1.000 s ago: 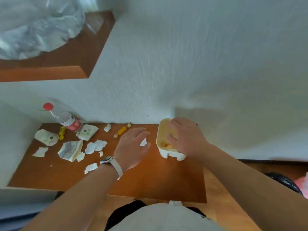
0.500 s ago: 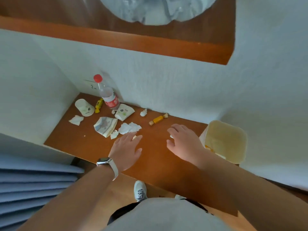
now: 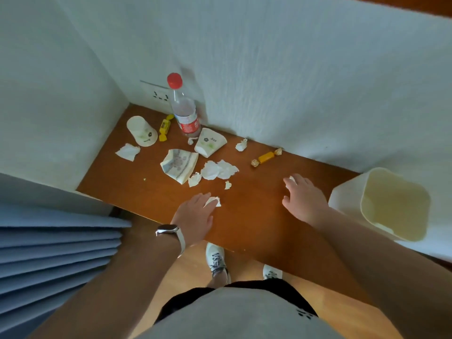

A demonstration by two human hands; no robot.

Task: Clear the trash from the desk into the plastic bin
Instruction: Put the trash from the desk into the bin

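Note:
Trash litters the brown desk (image 3: 247, 216): crumpled paper cups (image 3: 179, 165) (image 3: 209, 142) (image 3: 141, 130), torn tissue scraps (image 3: 219, 169) (image 3: 127, 151), a yellow candy (image 3: 266, 157), a yellow wrapper (image 3: 164, 127) and a plastic bottle (image 3: 185, 111) with a red cap. My left hand (image 3: 195, 216) lies flat near the front edge, fingertips on a small paper scrap (image 3: 213, 201). My right hand (image 3: 303, 199) rests with fingers spread; a tiny white scrap (image 3: 292, 179) shows at its fingertips. The cream plastic bin (image 3: 347, 199) stands at the desk's right end, just right of my right hand.
White walls close the desk at the back and left. A wall socket (image 3: 160, 95) sits behind the bottle. Blue slats (image 3: 56, 253) lie at the lower left. My shoes (image 3: 215, 260) stand on the wooden floor below the desk's front edge.
My view has swung left and down. My right hand has left the bin and come onto the desk. My left hand has slid back onto a paper scrap near the front edge.

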